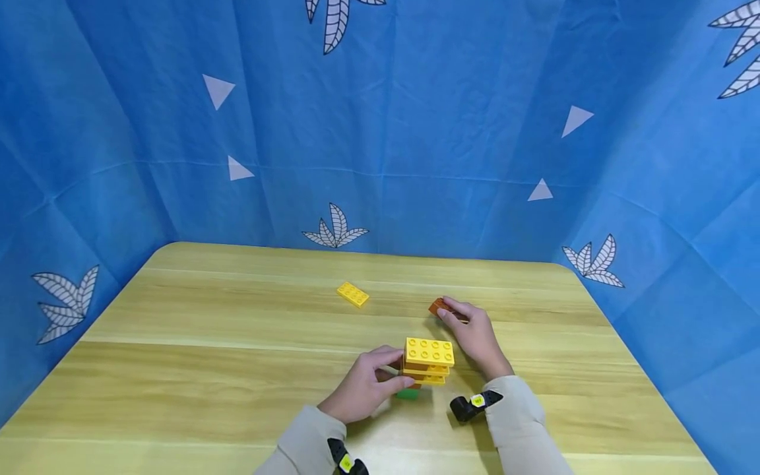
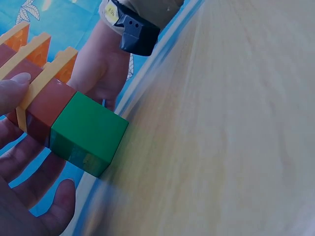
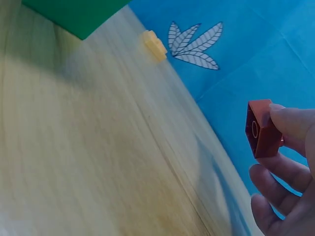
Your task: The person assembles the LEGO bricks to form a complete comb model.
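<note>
In the head view, my left hand (image 1: 363,388) grips the side of a stack of toy building bricks (image 1: 429,353). Thin yellow plates alternate with reddish-brown bricks in the stack, and a green brick (image 2: 88,132) forms its bottom. The plates jut out to the right past the brown bricks. Whether the green brick touches the table is unclear. Beyond the stack, up and to the right, my right hand (image 1: 478,338) pinches a loose reddish-brown brick (image 3: 263,129) between thumb and fingers. Its hollow underside shows in the right wrist view, and it is held above the table.
A loose yellow plate (image 1: 353,294) lies toward the back of the wooden table (image 1: 208,369), left of the right hand. Blue cloth (image 1: 380,132) with leaf and triangle prints hangs behind and at both sides. Each wrist wears a small black camera (image 1: 475,405).
</note>
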Demonstrator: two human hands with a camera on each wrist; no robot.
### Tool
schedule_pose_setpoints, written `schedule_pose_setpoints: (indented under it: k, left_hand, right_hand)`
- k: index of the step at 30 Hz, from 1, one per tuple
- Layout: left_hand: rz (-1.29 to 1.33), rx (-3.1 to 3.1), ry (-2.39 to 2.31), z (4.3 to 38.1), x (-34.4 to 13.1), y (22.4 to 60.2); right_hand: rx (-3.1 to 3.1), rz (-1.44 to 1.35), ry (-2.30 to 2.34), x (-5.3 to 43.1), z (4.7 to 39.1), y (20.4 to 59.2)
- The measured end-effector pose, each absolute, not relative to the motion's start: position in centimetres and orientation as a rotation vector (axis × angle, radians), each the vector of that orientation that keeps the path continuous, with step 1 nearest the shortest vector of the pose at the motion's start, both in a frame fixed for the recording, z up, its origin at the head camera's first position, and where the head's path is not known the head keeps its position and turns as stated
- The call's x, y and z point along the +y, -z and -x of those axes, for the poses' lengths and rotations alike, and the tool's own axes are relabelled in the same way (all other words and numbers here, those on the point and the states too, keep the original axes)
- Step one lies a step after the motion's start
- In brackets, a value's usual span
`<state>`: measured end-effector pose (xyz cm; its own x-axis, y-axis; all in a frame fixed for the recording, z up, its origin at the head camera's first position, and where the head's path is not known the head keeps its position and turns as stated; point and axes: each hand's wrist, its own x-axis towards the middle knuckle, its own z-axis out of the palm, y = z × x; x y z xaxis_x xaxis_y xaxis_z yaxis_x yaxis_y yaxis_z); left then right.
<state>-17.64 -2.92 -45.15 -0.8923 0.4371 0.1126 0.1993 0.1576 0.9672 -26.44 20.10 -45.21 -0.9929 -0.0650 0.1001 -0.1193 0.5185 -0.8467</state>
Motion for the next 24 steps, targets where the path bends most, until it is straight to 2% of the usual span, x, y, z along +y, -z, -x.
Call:
schedule_pose_setpoints:
  k: [10,24]
  left_hand:
    - [-0.636,2.245,-1.809,17.6,-2.9,45.1]
    - [-0.624,2.209,-1.841,17.4,-3.0,44.8]
  right_hand:
    - [-2.624,-0.077,-1.628,20.2,25.3,45.3]
    - [-2.588,-0.216,-1.576,20.3,24.0,43.3]
